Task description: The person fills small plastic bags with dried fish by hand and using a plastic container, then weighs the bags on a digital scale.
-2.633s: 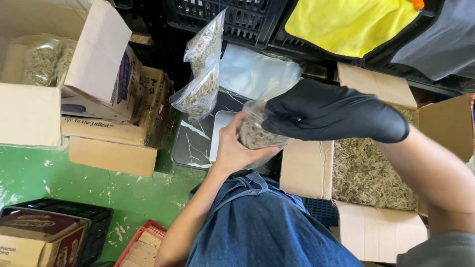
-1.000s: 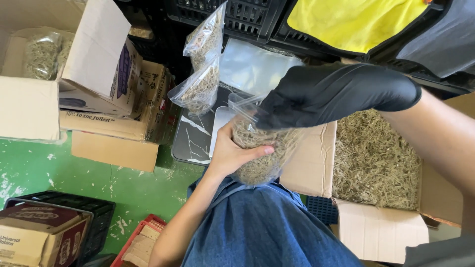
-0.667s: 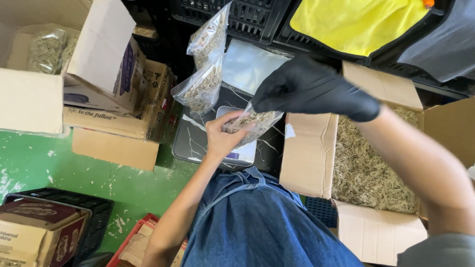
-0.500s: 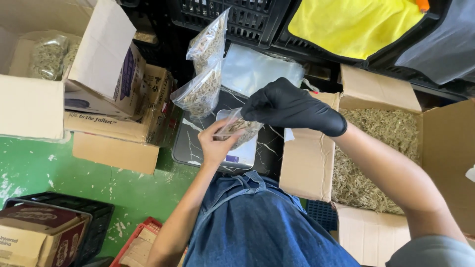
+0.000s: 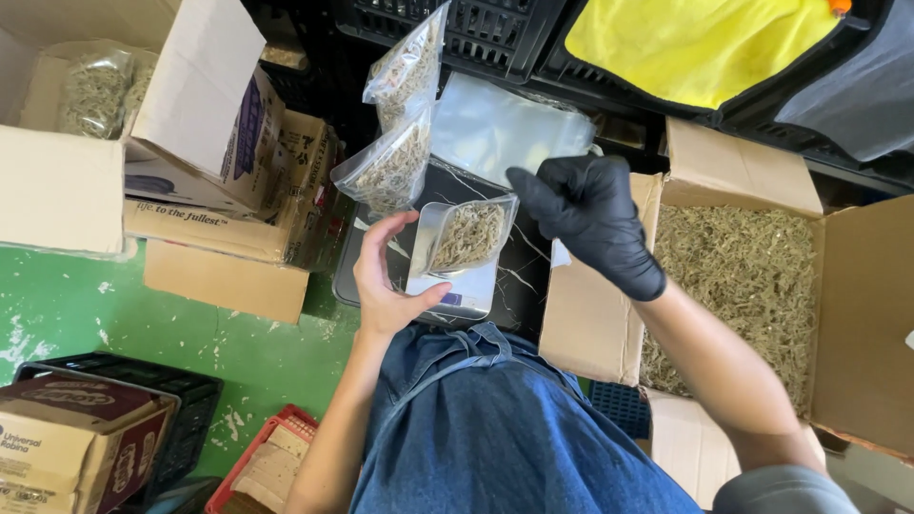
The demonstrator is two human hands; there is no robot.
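A small clear bag of dried greenish herb point(image 5: 466, 233) stands on a small silver scale point(image 5: 455, 290), which rests on a dark marbled slab point(image 5: 519, 271). My bare left hand point(image 5: 386, 276) is cupped beside the bag's left side, fingers apart, thumb near the scale's front edge. My right hand point(image 5: 586, 214), in a black glove, hovers just right of the bag with its fingers spread; the fingertips are close to the bag's top right corner. Neither hand visibly grips the bag.
An open cardboard box of loose dried herb point(image 5: 743, 276) sits at my right. Two filled clear bags point(image 5: 395, 162) lean behind the scale, beside empty clear bags point(image 5: 505, 124). Cardboard boxes point(image 5: 57, 190) stand left on the green floor point(image 5: 95, 305). Black crates point(image 5: 495, 29) and a yellow cloth point(image 5: 705, 43) lie beyond.
The bag, held up in both hands earlier, has come down onto the scale. Both hands have let go and drawn slightly apart from it.
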